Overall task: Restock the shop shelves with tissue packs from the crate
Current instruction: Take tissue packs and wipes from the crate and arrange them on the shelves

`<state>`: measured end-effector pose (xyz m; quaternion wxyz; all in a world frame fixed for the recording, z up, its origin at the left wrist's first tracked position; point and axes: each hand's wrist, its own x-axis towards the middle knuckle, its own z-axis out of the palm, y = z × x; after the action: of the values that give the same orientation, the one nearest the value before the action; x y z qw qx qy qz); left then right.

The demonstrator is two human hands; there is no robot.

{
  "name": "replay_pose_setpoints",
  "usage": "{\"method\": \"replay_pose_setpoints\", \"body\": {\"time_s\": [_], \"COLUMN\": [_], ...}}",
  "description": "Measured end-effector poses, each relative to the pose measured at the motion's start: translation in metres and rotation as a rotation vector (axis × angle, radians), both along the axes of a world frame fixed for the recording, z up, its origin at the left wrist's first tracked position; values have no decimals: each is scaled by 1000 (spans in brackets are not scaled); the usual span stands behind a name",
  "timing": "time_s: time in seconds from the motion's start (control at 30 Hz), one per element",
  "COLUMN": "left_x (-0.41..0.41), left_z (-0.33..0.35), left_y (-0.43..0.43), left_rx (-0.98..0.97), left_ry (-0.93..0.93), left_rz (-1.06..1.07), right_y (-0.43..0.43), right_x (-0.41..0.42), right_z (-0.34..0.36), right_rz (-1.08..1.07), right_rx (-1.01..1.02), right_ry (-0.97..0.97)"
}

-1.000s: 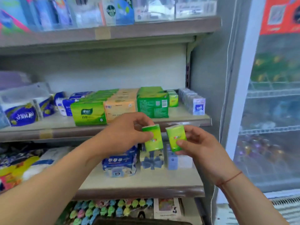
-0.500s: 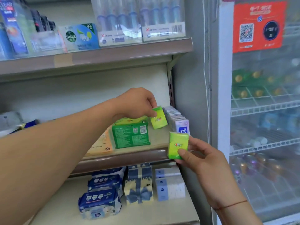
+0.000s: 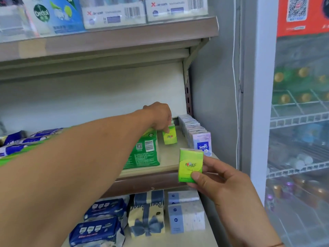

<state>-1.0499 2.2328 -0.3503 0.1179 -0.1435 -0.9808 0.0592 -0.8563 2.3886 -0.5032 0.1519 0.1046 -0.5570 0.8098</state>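
Observation:
My left hand (image 3: 159, 115) reaches deep onto the middle shelf (image 3: 169, 161) and pinches the top of a small lime-green tissue pack (image 3: 170, 136), which stands upright on the shelf between a big green tissue pack (image 3: 142, 152) and a row of white Tempo packs (image 3: 196, 133). In front of the shelf edge, my right hand (image 3: 219, 182) holds a second lime-green tissue pack (image 3: 190, 164) upright, thumb on its front. The crate is out of view.
Toothbrush packs (image 3: 142, 9) and a Dettol box (image 3: 53, 15) fill the upper shelf. Blue wipes (image 3: 99, 227), a bow-printed pack (image 3: 147, 213) and pale blue boxes (image 3: 185, 213) sit on the lower shelf. A glass-door drinks fridge (image 3: 299, 122) stands at the right.
My left hand has carried its green pack further back and set it down upright on the middle shelf. My right hand has risen slightly toward the shelf edge with its pack.

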Motion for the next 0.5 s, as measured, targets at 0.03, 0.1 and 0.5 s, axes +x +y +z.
{"method": "replay_pose_setpoints", "body": {"time_s": [0.03, 0.1, 0.5], "left_x": [-4, -10, -25], "left_z": [-1, -4, -19], "left_y": [1, 4, 13], "left_rx": [1, -16, -65], "left_ry": [2, 2, -41], "left_rz": [5, 12, 24], "right_y": [-2, -7, -9], "right_x": [-2, -5, -12], "right_z": [-1, -1, -4], "right_rz": [11, 24, 18], "right_rx": [2, 9, 8], "right_ry": [2, 1, -40]}}
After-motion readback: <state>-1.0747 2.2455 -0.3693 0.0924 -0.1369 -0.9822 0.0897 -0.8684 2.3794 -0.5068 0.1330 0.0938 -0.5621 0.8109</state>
